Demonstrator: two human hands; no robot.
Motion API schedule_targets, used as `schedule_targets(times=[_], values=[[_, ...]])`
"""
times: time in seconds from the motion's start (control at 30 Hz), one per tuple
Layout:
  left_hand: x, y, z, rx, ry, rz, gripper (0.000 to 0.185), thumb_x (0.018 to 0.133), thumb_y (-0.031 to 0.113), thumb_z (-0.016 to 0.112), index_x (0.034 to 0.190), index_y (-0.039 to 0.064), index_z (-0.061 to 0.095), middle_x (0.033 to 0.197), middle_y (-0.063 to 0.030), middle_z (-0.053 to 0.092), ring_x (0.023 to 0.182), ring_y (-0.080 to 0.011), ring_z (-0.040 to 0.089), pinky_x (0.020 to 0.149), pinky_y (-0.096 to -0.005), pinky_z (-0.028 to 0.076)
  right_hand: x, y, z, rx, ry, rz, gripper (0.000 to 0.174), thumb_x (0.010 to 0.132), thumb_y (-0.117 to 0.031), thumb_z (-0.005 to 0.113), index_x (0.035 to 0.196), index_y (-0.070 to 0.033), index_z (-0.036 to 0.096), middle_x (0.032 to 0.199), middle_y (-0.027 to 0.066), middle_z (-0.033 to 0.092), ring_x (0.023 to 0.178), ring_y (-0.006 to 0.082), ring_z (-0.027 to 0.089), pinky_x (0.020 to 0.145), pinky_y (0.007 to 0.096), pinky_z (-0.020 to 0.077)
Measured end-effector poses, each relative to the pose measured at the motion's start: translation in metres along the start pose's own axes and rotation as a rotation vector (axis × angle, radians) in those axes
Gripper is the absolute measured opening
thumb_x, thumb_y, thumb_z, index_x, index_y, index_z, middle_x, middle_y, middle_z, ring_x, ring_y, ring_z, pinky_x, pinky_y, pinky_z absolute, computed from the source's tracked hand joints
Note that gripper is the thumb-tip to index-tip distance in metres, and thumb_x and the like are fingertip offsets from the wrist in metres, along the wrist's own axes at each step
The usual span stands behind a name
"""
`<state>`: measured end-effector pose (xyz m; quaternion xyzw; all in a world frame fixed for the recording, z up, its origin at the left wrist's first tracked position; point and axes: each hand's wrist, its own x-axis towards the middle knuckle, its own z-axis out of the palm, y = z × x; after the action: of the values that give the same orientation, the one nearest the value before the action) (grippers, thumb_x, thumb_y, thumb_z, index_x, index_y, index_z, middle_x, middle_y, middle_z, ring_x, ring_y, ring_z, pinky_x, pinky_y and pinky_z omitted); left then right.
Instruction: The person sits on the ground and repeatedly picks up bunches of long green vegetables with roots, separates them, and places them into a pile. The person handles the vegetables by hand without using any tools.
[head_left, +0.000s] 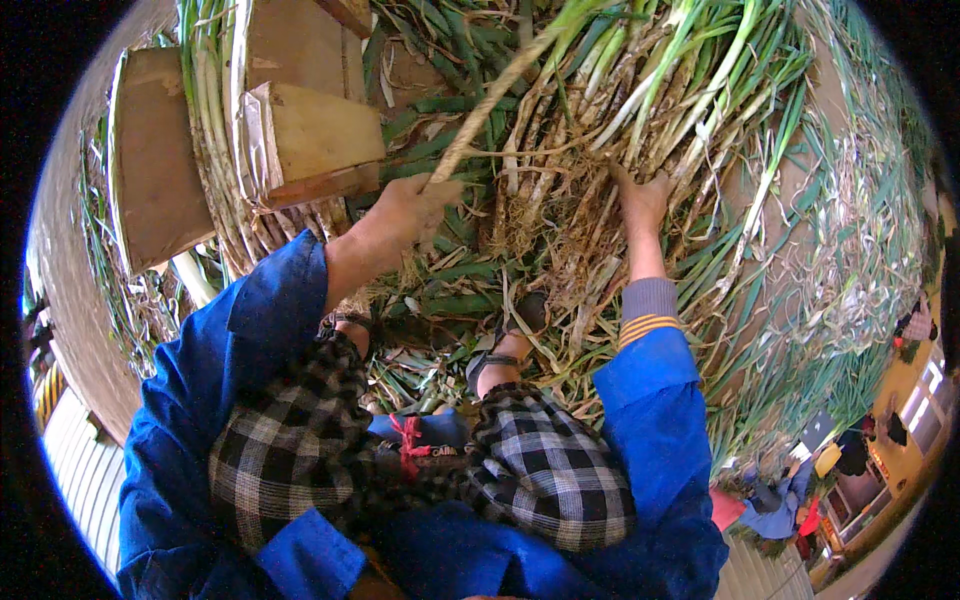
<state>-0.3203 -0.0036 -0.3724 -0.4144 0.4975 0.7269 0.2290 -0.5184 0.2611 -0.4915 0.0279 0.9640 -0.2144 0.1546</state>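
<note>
My left hand (405, 214) is closed around the lower end of a long green onion stalk (491, 97). The stalk slants up to the right, tan and dry-skinned below, green at its top. Over a heap of unpeeled green onions (675, 97), my right hand (643, 199) reaches in among the stalks near their roots. Its fingertips are partly hidden there, so I cannot tell whether it grips any. Soil and stringy roots (536, 214) cling to the onions' lower ends, which point towards me.
At the left, wooden boards (322, 142) form a stand holding paler green onions (206, 142). Stripped leaves (450, 292) litter the ground around my sandalled feet (499, 360). More leaf waste (847, 262) is piled at the right. Another person (780, 499) is at the lower right.
</note>
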Motion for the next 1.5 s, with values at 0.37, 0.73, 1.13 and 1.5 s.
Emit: schedule_targets(times=[0.37,0.73,1.13,1.5], values=[[0.024,-0.031,-0.009,0.322,-0.179,0.19,0.02,0.089,0.027,0.057,0.086,0.007,0.055,0.068,0.0009,0.047,0.059,-0.0095,0.045,0.054,-0.0273,0.04,-0.02,-0.035,-0.03,0.453,-0.273,0.165,0.098,0.075,-0.054,0.071,0.133,0.014,0.03,0.108,0.0272,0.057,0.109,0.0351,0.056,0.099,0.0437,0.0416],[0.016,-0.019,0.013,0.09,-0.1,-0.02,0.021,0.09,0.024,0.057,0.096,0.005,0.053,0.067,0.0004,0.044,0.053,-0.0092,0.043,0.046,-0.0252,0.036,0.001,0.073,-0.012,-0.011,0.305,-0.09,0.044,0.086,-0.035,0.064,0.103,0.005,0.059,0.105,0.0221,0.059,0.093,0.0358,0.059,0.082,0.0426,0.0464],[0.009,-0.009,0.017,-0.298,-0.506,-0.191,0.02,0.093,0.017,0.053,0.106,0.003,0.053,0.075,-0.0002,0.046,0.058,-0.0101,0.043,0.049,-0.0251,0.036,0.001,0.059,-0.088,1.323,-0.655,0.096,0.022,0.08,-0.015,0.063,0.097,-0.001,0.061,0.079,0.0099,0.062,0.09,0.031,0.063,0.086,0.041,0.0491],[-0.001,-0.022,0.065,-0.272,-0.497,-0.185,0.035,0.094,0.021,0.053,0.125,0.006,0.047,0.094,-0.0068,0.058,0.078,-0.0162,0.058,0.066,-0.0293,0.052,-0.053,-0.062,-0.044,0.792,-0.267,0.08,0.097,0.076,-0.048,0.07,0.133,0.017,0.026,0.14,0.0315,0.028,0.132,0.0359,0.03,0.111,0.0405,0.0224]])
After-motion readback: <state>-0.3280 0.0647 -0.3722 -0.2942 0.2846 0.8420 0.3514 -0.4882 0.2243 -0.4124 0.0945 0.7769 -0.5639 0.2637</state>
